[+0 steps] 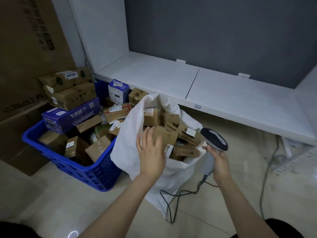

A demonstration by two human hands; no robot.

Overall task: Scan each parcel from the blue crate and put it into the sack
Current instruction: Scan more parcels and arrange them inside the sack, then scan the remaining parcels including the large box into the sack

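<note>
In the head view, the left hand sits at centre frame with fingers spread open, its palm over a brown parcel at the mouth of the white sack, which is full of small cardboard boxes. The right hand, right of centre, is closed around the grey handle of a corded scanner. The blue crate, lower left, holds more parcels, touching the sack's side.
</note>
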